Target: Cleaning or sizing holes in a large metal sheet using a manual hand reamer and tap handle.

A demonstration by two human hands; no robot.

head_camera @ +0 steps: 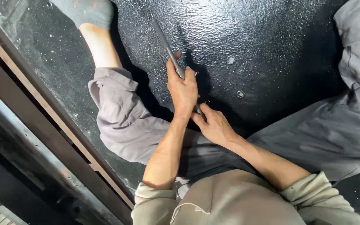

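Observation:
My left hand point(183, 89) is wrapped around the middle of a long grey metal tool handle point(165, 41) that slants up and to the left over a black textured floor panel point(263, 37). Just below it, my right hand point(214, 125) pinches the tool's lower end, pressed against the panel. The tool's tip is hidden under my fingers. Both forearms are bare, with sleeves pushed up to the elbows.
My legs in grey trousers lie to either side, the left point(121, 121) ending in a grey sock point(86, 10). Round fastener holes point(230, 60) point(240, 94) dot the panel right of the tool. A metal sill rail point(42, 125) runs diagonally along the left.

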